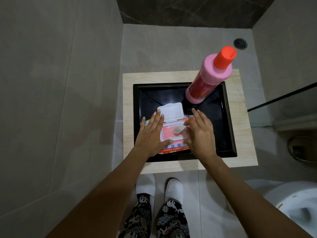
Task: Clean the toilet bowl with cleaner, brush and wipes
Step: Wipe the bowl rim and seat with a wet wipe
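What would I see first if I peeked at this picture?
You'd spot the tall pink plastic bottle with the bright orange-red cap first, standing in the far right corner of the square black tray. Next come two hands over the colourful pack of wet wipes with its white flip lid open: the left hand rests flat on the pack, while the right hand pinches a white wipe at the opening.

I see a black tray [228, 121] on a pale wood-grain table [243, 134], both under my hands. A round floor drain [240, 43] sits far beyond my right hand, a glass panel [284, 107] off to its right.
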`<state>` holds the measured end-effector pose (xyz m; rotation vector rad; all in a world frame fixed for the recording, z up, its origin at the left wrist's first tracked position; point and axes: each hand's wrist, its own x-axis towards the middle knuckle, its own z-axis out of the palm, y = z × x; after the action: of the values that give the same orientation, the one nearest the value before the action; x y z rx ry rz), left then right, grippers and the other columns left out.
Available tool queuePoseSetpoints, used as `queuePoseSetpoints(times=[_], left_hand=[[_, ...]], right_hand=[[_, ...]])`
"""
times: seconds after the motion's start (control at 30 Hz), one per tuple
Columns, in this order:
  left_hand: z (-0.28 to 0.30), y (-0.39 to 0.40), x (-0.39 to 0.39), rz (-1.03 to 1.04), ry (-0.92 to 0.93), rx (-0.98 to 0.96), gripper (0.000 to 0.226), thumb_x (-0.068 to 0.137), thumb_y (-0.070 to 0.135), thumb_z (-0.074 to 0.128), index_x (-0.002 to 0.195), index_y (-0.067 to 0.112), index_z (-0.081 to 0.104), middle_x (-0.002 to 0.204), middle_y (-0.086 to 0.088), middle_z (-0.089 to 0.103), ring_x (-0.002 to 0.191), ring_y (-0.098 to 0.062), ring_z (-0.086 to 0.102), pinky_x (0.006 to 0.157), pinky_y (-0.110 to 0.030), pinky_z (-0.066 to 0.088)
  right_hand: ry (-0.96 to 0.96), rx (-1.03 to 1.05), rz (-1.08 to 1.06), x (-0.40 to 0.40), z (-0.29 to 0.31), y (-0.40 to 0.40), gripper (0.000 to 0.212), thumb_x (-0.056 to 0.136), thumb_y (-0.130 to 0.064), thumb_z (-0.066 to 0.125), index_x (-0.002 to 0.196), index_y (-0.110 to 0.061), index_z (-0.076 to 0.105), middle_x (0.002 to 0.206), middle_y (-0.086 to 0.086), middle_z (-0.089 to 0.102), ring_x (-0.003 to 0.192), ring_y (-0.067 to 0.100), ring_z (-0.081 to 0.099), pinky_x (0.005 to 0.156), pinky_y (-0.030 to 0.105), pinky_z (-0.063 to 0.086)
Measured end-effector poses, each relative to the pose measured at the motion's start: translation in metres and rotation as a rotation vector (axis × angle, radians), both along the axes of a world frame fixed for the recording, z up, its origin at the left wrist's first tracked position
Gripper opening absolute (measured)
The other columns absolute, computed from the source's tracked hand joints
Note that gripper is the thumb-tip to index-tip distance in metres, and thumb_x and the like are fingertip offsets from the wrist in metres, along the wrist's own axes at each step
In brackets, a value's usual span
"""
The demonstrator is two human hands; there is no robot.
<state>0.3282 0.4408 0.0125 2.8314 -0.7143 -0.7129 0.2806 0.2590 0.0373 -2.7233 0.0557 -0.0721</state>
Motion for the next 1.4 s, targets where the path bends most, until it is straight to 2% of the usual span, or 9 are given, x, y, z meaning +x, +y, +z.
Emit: queuePoseSetpoints(times=[0.13,0.33,0.43,0.6,0.73,0.87,0.97,1.3,1.4], left_hand=[[-0.003,-0.002,0.002,-0.034,-0.032,-0.051,0.098,0.082,0.076,0.035,0.149,0.024,-0.014,0.157,-0.004,-0.022,0.145,-0.017,-0.016,0.115,-0.047,-0.011],[-0.009,-0.008,0.002,-0.051,-0.018,-0.028,0.097,0.079,0.079,0.032,0.148,0.029,-0.016,0.156,-0.006,-0.023,0.146,-0.02,-0.016,0.114,-0.05,-0.01],[-0.008,-0.011,0.001,-0.012,0.002,-0.052,0.096,0.079,0.078,0.033,0.149,0.031,-0.012,0.157,-0.004,-0.023,0.145,-0.02,-0.017,0.114,-0.05,-0.01],[-0.004,-0.016,0.002,0.017,0.042,-0.041,0.095,0.08,0.076,0.04,0.151,0.031,-0.004,0.157,-0.006,-0.021,0.145,-0.021,-0.017,0.115,-0.049,-0.008],[-0.003,-0.018,0.006,-0.005,0.041,0.004,0.095,0.08,0.076,0.039,0.152,0.03,-0.003,0.157,-0.008,-0.021,0.145,-0.022,-0.017,0.114,-0.049,-0.01],[-0.003,-0.016,0.005,-0.022,0.031,0.03,0.093,0.081,0.075,0.039,0.152,0.03,-0.002,0.157,-0.009,-0.021,0.145,-0.023,-0.017,0.115,-0.05,-0.008],[-0.005,-0.011,0.002,-0.032,0.023,0.043,0.092,0.082,0.074,0.041,0.152,0.031,-0.002,0.157,-0.009,-0.02,0.146,-0.023,-0.016,0.115,-0.051,-0.005],[-0.003,-0.004,0.001,0.034,0.017,-0.08,0.1,0.075,0.084,0.022,0.151,0.027,-0.009,0.157,-0.004,-0.021,0.146,-0.018,-0.014,0.114,-0.047,-0.01],[0.004,-0.008,0.008,0.102,0.02,-0.106,0.107,0.077,0.085,0.029,0.151,0.019,-0.011,0.158,-0.003,-0.019,0.146,-0.015,-0.014,0.115,-0.045,-0.01]], right_hand=[[0.055,0.011,0.096,-0.002,-0.003,-0.005,0.033,0.078,-0.019,0.066,0.111,-0.013,0.066,0.145,0.021,0.042,0.133,0.037,0.039,0.104,0.047,0.036],[0.074,0.033,0.128,0.004,-0.007,-0.005,0.017,0.078,-0.024,0.07,0.092,-0.016,0.076,0.144,0.024,0.042,0.13,0.041,0.043,0.1,0.05,0.04],[0.054,0.051,0.12,0.011,-0.006,-0.004,0.026,0.08,-0.034,0.061,0.086,-0.014,0.078,0.141,0.025,0.046,0.128,0.042,0.045,0.099,0.048,0.041],[0.031,0.057,0.131,0.013,-0.008,-0.007,0.015,0.071,-0.021,0.081,0.084,-0.014,0.078,0.14,0.022,0.048,0.129,0.039,0.044,0.1,0.049,0.042],[-0.042,0.087,0.102,0.009,-0.004,-0.004,0.014,0.071,-0.017,0.079,0.084,-0.011,0.076,0.138,0.019,0.051,0.128,0.034,0.044,0.101,0.042,0.04],[-0.179,0.13,0.029,0.011,0.011,-0.004,0.026,0.078,-0.022,0.057,0.085,-0.005,0.076,0.132,0.021,0.056,0.121,0.04,0.051,0.095,0.048,0.045],[-0.273,0.156,-0.073,0.026,0.029,-0.011,0.024,0.074,-0.019,0.06,0.084,-0.005,0.076,0.13,0.02,0.058,0.12,0.039,0.051,0.096,0.047,0.044],[-0.189,-0.023,-0.034,0.023,0.018,-0.036,0.028,0.081,-0.017,0.049,0.088,-0.001,0.07,0.12,0.019,0.064,0.108,0.039,0.058,0.089,0.046,0.049],[-0.082,-0.028,0.005,0.012,0.007,-0.036,0.03,0.081,-0.021,0.049,0.089,0.001,0.068,0.118,0.022,0.064,0.107,0.04,0.059,0.089,0.047,0.051]])
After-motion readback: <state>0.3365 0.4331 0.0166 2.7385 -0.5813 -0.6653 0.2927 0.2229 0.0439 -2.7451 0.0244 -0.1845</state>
